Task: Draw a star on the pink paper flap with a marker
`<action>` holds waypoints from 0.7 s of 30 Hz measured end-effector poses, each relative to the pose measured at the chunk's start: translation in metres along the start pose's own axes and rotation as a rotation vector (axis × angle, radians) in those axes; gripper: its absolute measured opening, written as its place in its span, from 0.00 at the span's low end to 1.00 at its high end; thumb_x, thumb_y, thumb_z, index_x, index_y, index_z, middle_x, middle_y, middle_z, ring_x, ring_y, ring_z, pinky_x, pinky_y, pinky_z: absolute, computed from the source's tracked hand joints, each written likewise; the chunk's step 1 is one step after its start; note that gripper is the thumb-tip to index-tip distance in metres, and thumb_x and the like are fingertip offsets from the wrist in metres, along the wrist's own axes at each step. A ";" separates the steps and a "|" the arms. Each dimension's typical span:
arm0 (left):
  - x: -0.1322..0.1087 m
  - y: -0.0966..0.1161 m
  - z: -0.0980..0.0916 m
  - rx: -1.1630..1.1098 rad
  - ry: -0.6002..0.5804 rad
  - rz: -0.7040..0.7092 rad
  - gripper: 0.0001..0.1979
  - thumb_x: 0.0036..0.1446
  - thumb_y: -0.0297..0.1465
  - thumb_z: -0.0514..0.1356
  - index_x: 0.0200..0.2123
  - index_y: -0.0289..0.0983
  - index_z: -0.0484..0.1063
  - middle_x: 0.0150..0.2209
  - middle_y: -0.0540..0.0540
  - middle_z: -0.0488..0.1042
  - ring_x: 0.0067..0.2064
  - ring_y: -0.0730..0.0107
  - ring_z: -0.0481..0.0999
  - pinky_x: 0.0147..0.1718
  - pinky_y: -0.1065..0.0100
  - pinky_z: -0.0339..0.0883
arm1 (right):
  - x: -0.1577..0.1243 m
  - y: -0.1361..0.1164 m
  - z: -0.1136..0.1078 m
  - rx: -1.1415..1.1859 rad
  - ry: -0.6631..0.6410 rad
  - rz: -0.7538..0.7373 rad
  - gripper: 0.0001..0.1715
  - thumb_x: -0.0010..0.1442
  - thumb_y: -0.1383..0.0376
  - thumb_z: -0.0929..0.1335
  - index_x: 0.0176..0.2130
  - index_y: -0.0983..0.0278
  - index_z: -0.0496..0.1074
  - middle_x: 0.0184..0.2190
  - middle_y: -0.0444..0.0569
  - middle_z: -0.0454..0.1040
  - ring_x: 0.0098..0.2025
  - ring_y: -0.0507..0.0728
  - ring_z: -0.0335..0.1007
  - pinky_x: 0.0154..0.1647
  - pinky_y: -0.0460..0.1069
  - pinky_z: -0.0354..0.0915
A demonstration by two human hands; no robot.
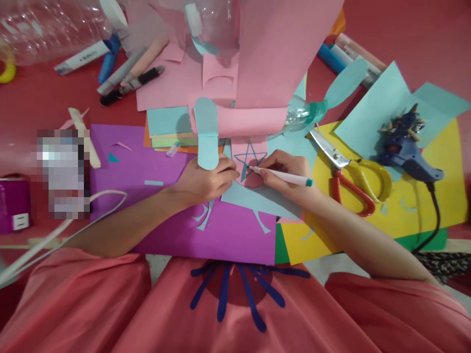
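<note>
My right hand [285, 176] grips a white marker [290, 177] with a teal end, its tip on a pink paper flap [253, 182]. A teal star outline [250, 156] shows on the flap, partly coloured in. Beside the flap's left edge rests my left hand [211, 179], fingers curled, under a light blue rounded strip [208, 151]; whether it pinches anything is hidden. Just beyond both hands lies a clear bottle [300, 115] wrapped in pink paper [250, 121], its teal neck pointing right. Light blue paper [283, 198] lies beneath the flap.
Scissors [342, 169] and a blue glue gun [408, 157] lie on yellow paper [437, 196] at right, the gun's cord running toward the front edge. Purple paper [121, 196] with scraps spreads at left. Markers [84, 57] and a large bottle [55, 29] sit at back left.
</note>
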State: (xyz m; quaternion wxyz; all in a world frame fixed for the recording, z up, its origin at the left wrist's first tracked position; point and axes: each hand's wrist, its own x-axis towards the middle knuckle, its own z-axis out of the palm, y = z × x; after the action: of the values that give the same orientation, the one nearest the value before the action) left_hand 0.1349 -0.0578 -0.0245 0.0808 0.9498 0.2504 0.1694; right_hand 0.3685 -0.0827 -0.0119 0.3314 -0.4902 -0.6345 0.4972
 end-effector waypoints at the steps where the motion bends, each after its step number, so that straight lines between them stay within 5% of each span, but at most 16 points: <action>1: 0.000 0.000 0.000 0.003 0.004 -0.002 0.15 0.68 0.26 0.47 0.40 0.37 0.75 0.37 0.45 0.78 0.43 0.65 0.78 0.43 0.62 0.72 | 0.000 0.000 0.000 -0.002 -0.011 0.000 0.09 0.60 0.60 0.70 0.32 0.62 0.72 0.29 0.47 0.80 0.30 0.54 0.75 0.29 0.48 0.67; 13: 0.002 0.001 -0.003 0.019 0.073 0.036 0.13 0.67 0.25 0.49 0.40 0.37 0.74 0.37 0.46 0.79 0.40 0.65 0.78 0.41 0.64 0.71 | -0.001 -0.002 -0.002 -0.067 -0.099 0.011 0.09 0.56 0.60 0.70 0.28 0.63 0.73 0.23 0.44 0.76 0.23 0.49 0.66 0.23 0.46 0.60; 21: 0.000 0.001 -0.002 -0.007 0.013 -0.004 0.15 0.68 0.26 0.48 0.40 0.37 0.75 0.38 0.45 0.79 0.43 0.64 0.78 0.41 0.62 0.71 | 0.000 -0.001 0.001 -0.031 0.057 0.005 0.15 0.58 0.55 0.69 0.27 0.62 0.71 0.24 0.45 0.77 0.23 0.51 0.68 0.23 0.47 0.62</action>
State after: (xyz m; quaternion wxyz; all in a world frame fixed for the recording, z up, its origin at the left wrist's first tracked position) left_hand 0.1349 -0.0584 -0.0224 0.0828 0.9479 0.2521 0.1762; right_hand 0.3677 -0.0832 -0.0108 0.3403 -0.5107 -0.6314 0.4740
